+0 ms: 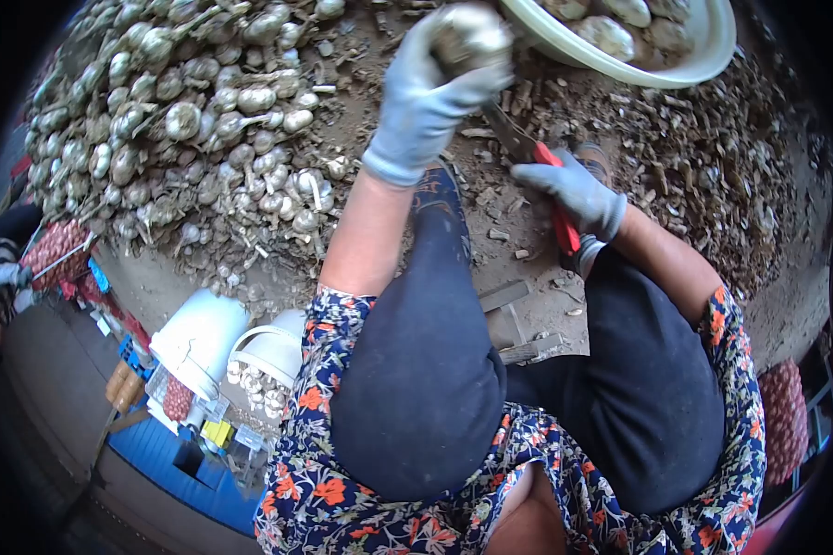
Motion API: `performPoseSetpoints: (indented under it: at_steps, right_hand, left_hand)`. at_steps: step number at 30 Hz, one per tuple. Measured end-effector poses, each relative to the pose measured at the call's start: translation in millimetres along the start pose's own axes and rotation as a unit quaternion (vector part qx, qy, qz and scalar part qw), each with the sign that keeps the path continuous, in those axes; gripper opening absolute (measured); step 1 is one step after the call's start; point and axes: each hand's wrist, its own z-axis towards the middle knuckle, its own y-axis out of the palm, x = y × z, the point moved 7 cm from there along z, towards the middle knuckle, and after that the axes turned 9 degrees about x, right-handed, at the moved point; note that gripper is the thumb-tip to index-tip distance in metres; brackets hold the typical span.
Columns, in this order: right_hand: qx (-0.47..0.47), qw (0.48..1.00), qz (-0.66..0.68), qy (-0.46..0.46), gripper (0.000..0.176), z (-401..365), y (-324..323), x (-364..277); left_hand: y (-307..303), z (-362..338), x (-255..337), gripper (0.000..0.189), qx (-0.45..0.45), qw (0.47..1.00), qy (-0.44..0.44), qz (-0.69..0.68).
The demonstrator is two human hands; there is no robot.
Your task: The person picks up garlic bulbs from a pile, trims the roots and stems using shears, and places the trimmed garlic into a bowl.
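My left hand (423, 109), in a grey-white glove, grips a large garlic bulb (472, 39), blurred by motion, close to the rim of a pale tub (611, 67). Several trimmed garlic bulbs (605, 39) lie inside that tub. Gloved too, my right hand (578, 192) is wrapped round the red handles of pruning shears (548, 155). Their dark metal blades point up and left, toward the underside of the held bulb. Whether the blades touch a stem cannot be made out.
A big heap of untrimmed garlic (180, 120) spreads at the left. Cut stems (685, 176) cover the ground at the right. White buckets (199, 338) stand lower left, near a net sack (57, 252) and another person's striped sleeve (0, 254). Another net sack (782, 421) is at the right.
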Motion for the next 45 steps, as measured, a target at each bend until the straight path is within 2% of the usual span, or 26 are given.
performPoseSetpoints:
  at_steps: [1, 3, 4, 5, 6, 8, 9, 11, 13, 14, 15, 17, 19, 21, 22, 23, 24, 25, 27, 29, 31, 33, 35, 36, 41, 45]
  right_hand:
    - [-0.005, 1.000, -0.003, 0.000, 0.028, 0, -3, 3]
    - [-0.023, 0.999, -0.001, 0.049, 0.027, -2, -2, 12]
    - [-0.006, 1.000, -0.002, 0.030, 0.022, -4, 1, 9]
    - [0.003, 1.000, -0.021, 0.013, 0.019, -2, -2, 7]
    - [-0.003, 1.000, -0.027, 0.004, 0.018, 2, -5, 11]
    - [-0.008, 1.000, -0.028, -0.006, 0.018, 7, -9, 10]
    - [0.010, 0.998, -0.060, 0.012, 0.022, 5, -12, 10]
    - [0.030, 0.995, -0.092, 0.033, 0.030, 2, -19, 16]
    - [-0.009, 0.970, -0.230, -0.082, 0.030, 3, -15, 4]
    - [-0.021, 0.961, -0.266, -0.076, 0.029, 3, -13, 3]
    - [-0.022, 0.961, -0.263, -0.075, 0.029, 3, -11, 0]
    - [-0.030, 0.953, -0.291, -0.075, 0.032, 1, -5, -3]
    - [-0.014, 0.959, -0.278, -0.057, 0.034, 3, -3, -5]
    - [0.004, 0.965, -0.262, -0.029, 0.038, 2, -4, 3]
    - [0.066, 0.920, -0.365, -0.125, 0.039, 1, -7, -7]
    - [0.122, 0.852, -0.460, -0.219, 0.040, -5, -2, -24]
    - [0.113, 0.848, -0.492, -0.163, 0.037, -8, -1, -26]
    - [0.110, 0.846, -0.495, -0.165, 0.037, -9, 0, -28]
    - [0.166, 0.795, -0.532, -0.239, 0.037, -15, 1, -41]
    - [0.184, 0.754, -0.569, -0.271, 0.038, -17, 4, -49]
    - [0.204, 0.710, -0.604, -0.300, 0.039, -20, 8, -57]
    - [0.244, 0.643, -0.653, -0.319, 0.040, -24, 11, -64]
    - [0.251, 0.636, -0.660, -0.310, 0.041, -23, 11, -65]
    - [0.257, 0.637, -0.654, -0.317, 0.042, -23, 11, -65]
    - [0.265, 0.635, -0.647, -0.329, 0.044, -24, 17, -67]
    - [0.198, 0.656, -0.679, -0.263, 0.043, -22, 18, -73]
  left_hand:
    - [26, 9, 26, 0.053, -0.092, 0.993, 0.069, 0.008]
    - [43, 9, 66, 0.094, -0.023, 1.000, -0.014, 0.001]
    - [17, 13, 58, 0.092, 0.012, 0.985, 0.031, 0.170]
    - [-11, 16, 50, 0.058, 0.065, 0.904, -0.029, 0.421]
    - [-43, 22, 45, 0.053, 0.086, 0.731, 0.241, 0.633]
    - [-126, 6, -1, 0.036, 0.048, 0.590, -0.012, 0.806]
    - [-153, -7, -10, 0.040, 0.039, 0.500, -0.069, 0.863]
    - [-215, -31, -24, 0.034, 0.040, 0.431, -0.112, 0.894]
    - [-219, -35, -20, 0.030, 0.016, 0.414, -0.037, 0.910]
    - [-223, -33, -22, 0.031, 0.013, 0.398, -0.084, 0.913]
    - [-221, -29, -23, 0.031, 0.011, 0.397, -0.085, 0.914]
    - [-214, -17, -28, 0.036, 0.004, 0.476, -0.139, 0.868]
    - [-177, -17, -25, 0.040, 0.008, 0.586, -0.032, 0.810]
    - [-152, -20, -27, 0.033, 0.033, 0.778, 0.039, 0.626]
    - [-145, -25, -36, 0.031, 0.095, 0.910, -0.058, 0.399]
    - [-135, -31, -42, 0.029, 0.151, 0.967, -0.150, 0.140]
    - [-125, -38, -40, 0.030, 0.146, 0.967, -0.207, 0.010]
    - [-119, -40, -36, 0.030, 0.149, 0.967, -0.204, 0.009]
    - [-101, -39, -33, 0.038, 0.128, 0.973, -0.189, -0.045]
    - [-92, -38, -30, 0.044, 0.128, 0.969, -0.209, -0.008]
    - [-74, -33, -13, 0.052, 0.079, 0.978, -0.095, 0.168]
    - [-78, -32, -14, 0.065, 0.058, 0.966, -0.083, 0.238]
    - [-82, -32, -17, 0.063, 0.072, 0.938, -0.106, 0.322]
    - [-78, -30, -12, 0.056, 0.064, 0.913, -0.051, 0.399]
    - [-66, -32, -6, 0.049, 0.070, 0.886, -0.035, 0.456]
    - [-55, -32, 4, 0.046, 0.045, 0.875, 0.009, 0.482]
